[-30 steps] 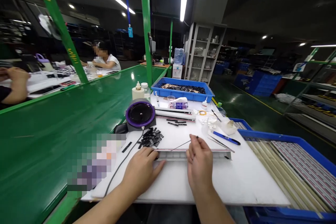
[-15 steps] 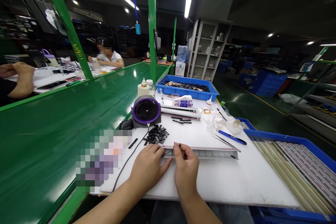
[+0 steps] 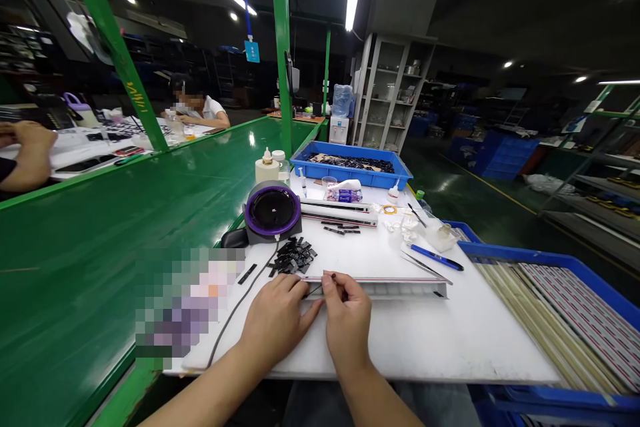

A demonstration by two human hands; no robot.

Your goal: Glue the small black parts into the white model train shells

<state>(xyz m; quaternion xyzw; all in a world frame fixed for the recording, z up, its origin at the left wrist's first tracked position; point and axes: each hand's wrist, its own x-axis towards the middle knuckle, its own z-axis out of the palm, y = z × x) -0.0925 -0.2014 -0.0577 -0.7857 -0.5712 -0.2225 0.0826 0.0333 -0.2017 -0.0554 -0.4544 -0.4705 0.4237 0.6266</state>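
Observation:
A long pale channel-shaped bar [image 3: 395,287] with a red line along its edge lies crosswise on the white worktop. My left hand [image 3: 275,313] grips its left end, fingers over the far side and thumb along the near side. Close beside it, my right hand [image 3: 347,313] is closed in a pinch on a thin dark stick-like tool [image 3: 315,289], whose kind I cannot make out. The tool reaches the bar between both hands. Near the bar's right end sits a small black piece [image 3: 439,293]. A heap of black rectangular pieces [image 3: 293,257] lies just beyond my left hand.
Behind the heap stands a round purple-rimmed fan-like device [image 3: 273,211] with a grey cable. Two more bars [image 3: 340,213] lie beyond. Tweezers [image 3: 425,267] and a blue pen-shaped knife [image 3: 435,257] are at right. Blue bins [image 3: 350,175] hold parts. A co-worker sits across the green conveyor [image 3: 200,167].
The whole view has shifted slightly, so things appear a little farther left. Both hands keep nearly the same place and grip on the bar.

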